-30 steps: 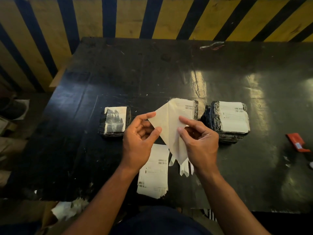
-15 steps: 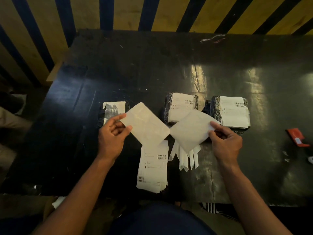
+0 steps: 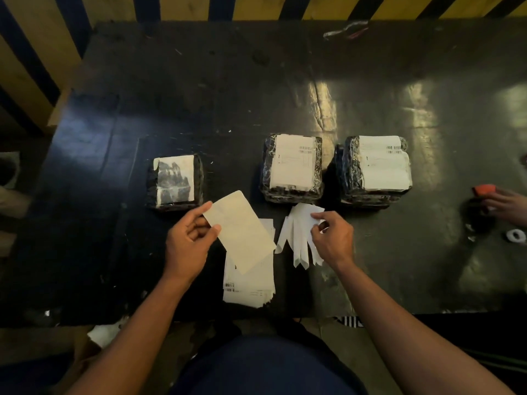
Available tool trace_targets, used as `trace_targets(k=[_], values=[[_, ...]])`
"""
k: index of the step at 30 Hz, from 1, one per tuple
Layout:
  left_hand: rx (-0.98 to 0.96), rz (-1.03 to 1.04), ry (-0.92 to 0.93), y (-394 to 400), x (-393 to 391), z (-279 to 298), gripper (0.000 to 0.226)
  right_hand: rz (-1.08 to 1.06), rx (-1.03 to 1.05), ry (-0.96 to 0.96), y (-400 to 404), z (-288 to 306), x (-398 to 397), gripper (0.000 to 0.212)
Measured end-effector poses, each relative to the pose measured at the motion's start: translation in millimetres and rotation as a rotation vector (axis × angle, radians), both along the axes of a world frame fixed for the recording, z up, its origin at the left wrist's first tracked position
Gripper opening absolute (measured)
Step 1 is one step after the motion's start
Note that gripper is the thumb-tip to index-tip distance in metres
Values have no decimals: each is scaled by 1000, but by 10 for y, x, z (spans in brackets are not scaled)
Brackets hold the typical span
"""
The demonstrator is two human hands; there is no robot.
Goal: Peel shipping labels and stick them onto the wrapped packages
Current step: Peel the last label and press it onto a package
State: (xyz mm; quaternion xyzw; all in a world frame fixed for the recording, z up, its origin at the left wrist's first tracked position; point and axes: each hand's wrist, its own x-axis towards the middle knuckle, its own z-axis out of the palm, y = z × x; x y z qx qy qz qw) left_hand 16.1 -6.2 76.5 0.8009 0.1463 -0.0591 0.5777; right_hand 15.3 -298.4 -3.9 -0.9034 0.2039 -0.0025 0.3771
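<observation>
Three black wrapped packages stand in a row on the dark table (image 3: 199, 89). The left package (image 3: 174, 182) has a smudged white patch on top. Printed labels cover the middle package (image 3: 292, 166) and the right package (image 3: 376, 166). My left hand (image 3: 188, 243) pinches a peeled label (image 3: 239, 230), blank side up, just below the left package and above the label stack (image 3: 248, 283). My right hand (image 3: 332, 238) pinches the top backing sheet on the fanned pile of backing sheets (image 3: 298, 238), in front of the middle package.
Another person's hand (image 3: 506, 202) reaches in at the right edge beside a red object (image 3: 484, 189). A small white roll (image 3: 515, 235) lies near it. Scraps of tape (image 3: 345, 29) lie at the table's far edge, against a yellow and black striped wall.
The label and its backing came apart. My left hand carried the label left toward the left package. My right hand brought the backing sheet down onto the pile of backings.
</observation>
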Motion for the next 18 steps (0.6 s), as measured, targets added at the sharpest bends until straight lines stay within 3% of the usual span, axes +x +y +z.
trace_targets(k=[6, 11, 15, 18], values=[[-29, -35, 37, -148, -18, -87, 57, 132, -83, 151, 134, -69, -35, 35], [-14, -73, 25, -207, 17, -52, 58, 128, -181, -19, 233, 242, -64, 41], [-12, -81, -8, -250, 47, -18, 60, 196, -46, -259, 462, 602, -77, 24], [-34, -81, -32, -288, 72, 3, 61, 368, 105, -303, 735, 869, -160, 20]])
